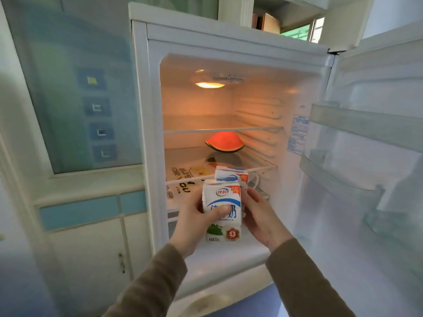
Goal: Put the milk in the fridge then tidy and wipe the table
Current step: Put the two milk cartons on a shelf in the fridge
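A warm orange lamp glows well above the fingers, tinting the fridge interior; cool daylight fills the room. Edges bend and blur, notably the cabinet left of the fingers.

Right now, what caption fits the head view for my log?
Left hand and right hand hold two milk cartons before the open fridge, watermelon wedge on its shelf.

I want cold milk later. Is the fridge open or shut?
Open: the door hangs out to the right, and the lit inside with the watermelon shows.
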`<state>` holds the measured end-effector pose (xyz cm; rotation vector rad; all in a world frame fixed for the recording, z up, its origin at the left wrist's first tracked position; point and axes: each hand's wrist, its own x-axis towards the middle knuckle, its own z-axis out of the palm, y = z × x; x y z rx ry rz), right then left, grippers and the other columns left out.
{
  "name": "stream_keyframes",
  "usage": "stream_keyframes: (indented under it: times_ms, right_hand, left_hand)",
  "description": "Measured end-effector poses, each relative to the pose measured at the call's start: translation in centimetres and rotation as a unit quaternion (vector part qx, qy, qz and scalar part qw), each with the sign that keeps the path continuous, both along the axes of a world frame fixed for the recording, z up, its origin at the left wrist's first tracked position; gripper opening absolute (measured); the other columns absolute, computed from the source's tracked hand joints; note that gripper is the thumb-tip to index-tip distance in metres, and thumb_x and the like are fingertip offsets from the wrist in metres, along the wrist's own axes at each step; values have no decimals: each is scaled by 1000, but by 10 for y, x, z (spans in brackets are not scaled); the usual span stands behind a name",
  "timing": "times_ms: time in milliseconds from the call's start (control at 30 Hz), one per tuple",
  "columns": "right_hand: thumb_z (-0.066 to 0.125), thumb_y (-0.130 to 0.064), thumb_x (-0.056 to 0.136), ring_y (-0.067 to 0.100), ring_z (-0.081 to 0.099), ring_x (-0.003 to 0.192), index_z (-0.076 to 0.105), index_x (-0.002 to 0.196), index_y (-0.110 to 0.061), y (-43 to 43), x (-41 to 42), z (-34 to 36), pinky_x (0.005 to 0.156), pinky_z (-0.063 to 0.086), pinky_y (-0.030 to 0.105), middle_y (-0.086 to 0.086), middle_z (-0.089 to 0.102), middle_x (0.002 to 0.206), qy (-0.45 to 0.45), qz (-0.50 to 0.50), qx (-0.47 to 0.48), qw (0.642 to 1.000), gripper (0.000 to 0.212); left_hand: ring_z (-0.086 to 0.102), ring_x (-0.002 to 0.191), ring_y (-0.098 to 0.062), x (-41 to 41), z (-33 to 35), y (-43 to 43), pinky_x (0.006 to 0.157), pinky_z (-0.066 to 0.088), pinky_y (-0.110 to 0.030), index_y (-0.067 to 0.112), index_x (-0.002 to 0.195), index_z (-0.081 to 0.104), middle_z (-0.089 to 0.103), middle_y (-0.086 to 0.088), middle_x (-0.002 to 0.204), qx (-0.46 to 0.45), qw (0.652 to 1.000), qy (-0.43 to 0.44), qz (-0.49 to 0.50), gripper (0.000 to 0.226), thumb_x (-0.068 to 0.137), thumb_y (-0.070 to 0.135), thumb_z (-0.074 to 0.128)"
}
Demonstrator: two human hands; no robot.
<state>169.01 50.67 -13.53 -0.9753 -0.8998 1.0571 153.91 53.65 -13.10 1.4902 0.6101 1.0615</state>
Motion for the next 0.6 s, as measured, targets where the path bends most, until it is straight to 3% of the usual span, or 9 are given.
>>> stream_keyframes:
  times_ms: [100,267,367,500,600]
  right_hand:
    - [62,-38,70,26,65,101,57,116,-16,21,12,-1,85,52,42,9,69,109,-18,-24,19,999,51]
    - [61,-29,71,20,69,90,61,105,-17,64,38,3,72,55,32,4,73,95,-30,-53,49,997,36]
    - [63,-26,70,23,70,88,59,108,-12,85,56,5,67,58,33,8,73,96,-8,-62,47,997,41]
    - [57,-18,82,20,71,83,59,106,-13,109,72,6,68,59,34,8,73,94,16,-63,43,997,24]
    - [56,-19,84,20,71,84,56,113,-11,129,75,8,64,59,31,9,72,98,13,-48,46,998,30]
  left_hand:
    - [71,82,-15,11,0,21,67,58,-29,22,107,58,71,1,99,-7,1000,14,20,37,75,9,71]
    - [70,85,-21,26,8,69,71,59,-36,14,113,56,70,-6,102,-26,999,-6,30,39,77,7,69]
    - [70,85,-23,30,12,97,72,59,-42,18,107,56,70,-7,101,-29,997,-33,60,33,78,8,68]
    - [70,86,-22,38,12,127,71,59,-39,15,114,55,69,-4,102,-33,993,-46,103,41,76,11,69]
    - [68,91,-21,50,12,147,78,58,-41,17,115,55,68,-3,105,-42,988,-63,136,43,75,9,71]
